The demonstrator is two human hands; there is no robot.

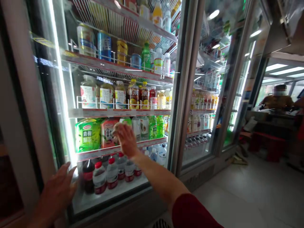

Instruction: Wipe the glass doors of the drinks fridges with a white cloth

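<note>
I stand at an open drinks fridge. My right hand (125, 139) reaches inside with its fingers stretched out and holds nothing; it hovers at the third shelf (95, 154), in front of a red-labelled bottle (108, 133) and a large green bottle (87, 134). My left hand (58, 190) is spread flat against the open glass door's edge (51, 126) near the bottom. Below the right hand stand several water bottles with red caps (111, 172) and one dark cola bottle (88, 175).
Upper shelves hold cans (104, 46) and tea bottles (120, 95). Two more glass-door coolers (204, 104) stand to the right. A person (279, 98) sits at a counter far right, beside red stools (273, 145). The tiled floor (249, 193) lies open to the right.
</note>
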